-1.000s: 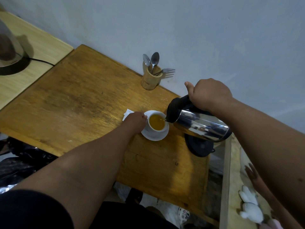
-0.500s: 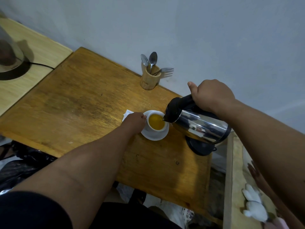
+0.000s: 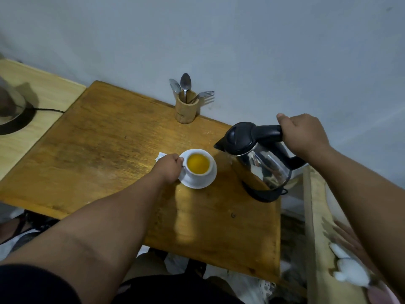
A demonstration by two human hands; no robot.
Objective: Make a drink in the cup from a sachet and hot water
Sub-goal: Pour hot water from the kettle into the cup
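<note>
The left hand [image 3: 169,168] is gripping the cup [image 3: 198,165] to steady it, while the right hand [image 3: 303,134] is clamping the kettle [image 3: 256,154] handle above its base [image 3: 260,193].

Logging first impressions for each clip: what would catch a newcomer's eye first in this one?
The white cup of bright orange-yellow drink on its saucer, mid-table, with the left hand at its handle side. Just right of it, the right hand grips the black handle of a shiny steel kettle, held above its base with the spout toward the cup. Behind, by the wall, a wooden holder holds spoons and a fork.
</note>
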